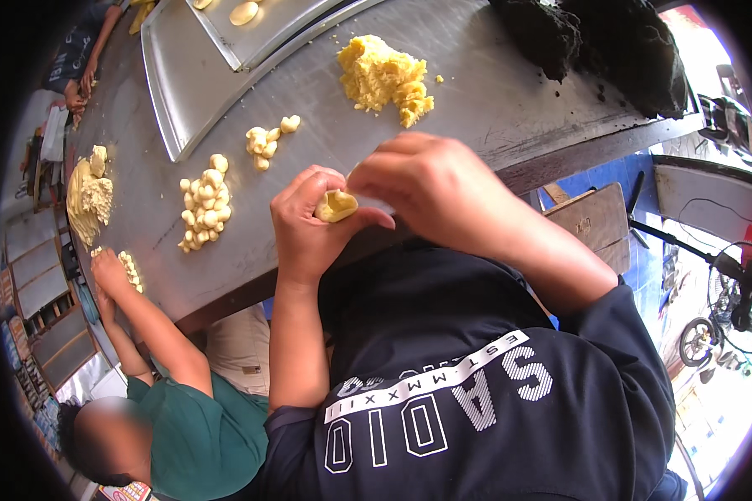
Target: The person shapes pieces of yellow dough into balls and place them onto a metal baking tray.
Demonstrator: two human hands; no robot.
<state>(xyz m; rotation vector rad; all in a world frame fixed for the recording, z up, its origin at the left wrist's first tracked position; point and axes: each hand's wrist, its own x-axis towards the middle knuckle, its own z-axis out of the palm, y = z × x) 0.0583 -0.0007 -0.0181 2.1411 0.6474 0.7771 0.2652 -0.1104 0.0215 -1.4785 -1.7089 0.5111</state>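
Note:
My left hand (303,219) is closed around a small piece of pale yellow dough (337,206), shaped into a hollow cup with its opening facing up. My right hand (426,179) is right beside the dough cup, its fingers bent toward it. Motion smears those fingertips, so whether they touch the dough or pinch anything does not show. Beyond both hands, a crumbly yellow mound (380,75) lies on the metal table. Small round dough balls sit in a larger cluster (205,204) and a smaller cluster (264,145) to the left of my hands.
Metal trays (180,104) with flat dough pieces lie at the far left. A black, lumpy mass (618,50) occupies the far right corner. To my left, a co-worker in a green shirt (200,438) handles dough near another yellow pile (90,196). Another person stands at the far left.

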